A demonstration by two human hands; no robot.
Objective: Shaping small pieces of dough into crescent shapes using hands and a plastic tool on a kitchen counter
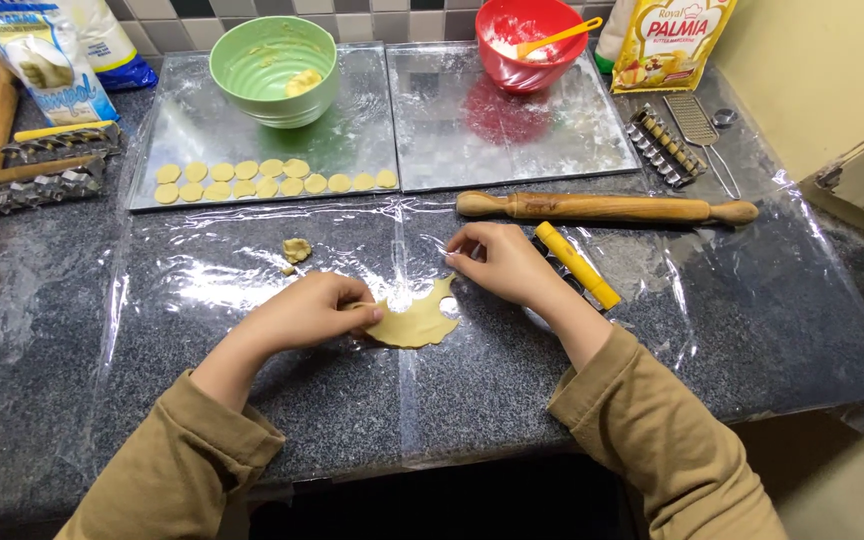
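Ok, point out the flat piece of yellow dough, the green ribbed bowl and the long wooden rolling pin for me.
Flat piece of yellow dough (417, 322): head view, on its middle.
Green ribbed bowl (274, 95): head view, on its front outer wall.
Long wooden rolling pin (607, 207): head view, on the middle of its barrel.

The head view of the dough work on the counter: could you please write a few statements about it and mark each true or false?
1. The left hand touches the flat, ragged-edged sheet of yellow dough. True.
2. The green ribbed bowl stands on the right-hand metal tray. False: it stands on the left metal tray; the red bowl is on the right one.
3. The small round dough discs lie in rows on the left tray. True.
4. The right hand grips the long wooden rolling pin. False: the pin lies apart, beyond the hand.
5. A yellow-handled tool lies beside the right hand. True.
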